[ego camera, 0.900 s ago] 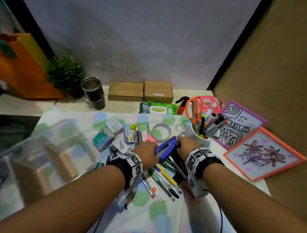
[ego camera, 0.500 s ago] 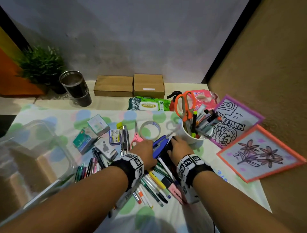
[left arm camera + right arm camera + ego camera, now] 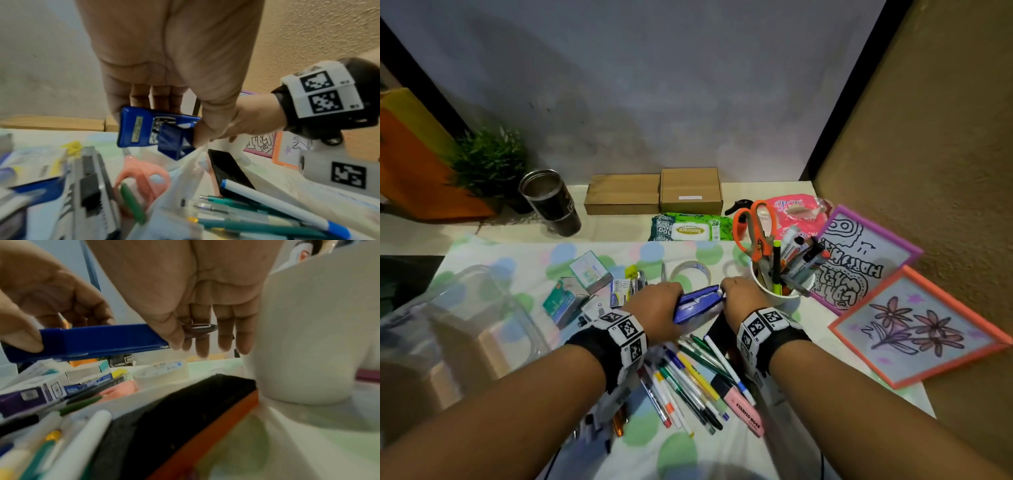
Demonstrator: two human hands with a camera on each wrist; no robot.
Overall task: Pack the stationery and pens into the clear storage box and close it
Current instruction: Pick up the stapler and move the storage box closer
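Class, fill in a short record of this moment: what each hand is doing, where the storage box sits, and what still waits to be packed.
left hand: grips one end of the blue stapler
right hand: pinches the stapler's other, metal-tipped end
clear storage box: open, far left on the cloth
still unpacked: loose pens, white cup of markers, tape roll
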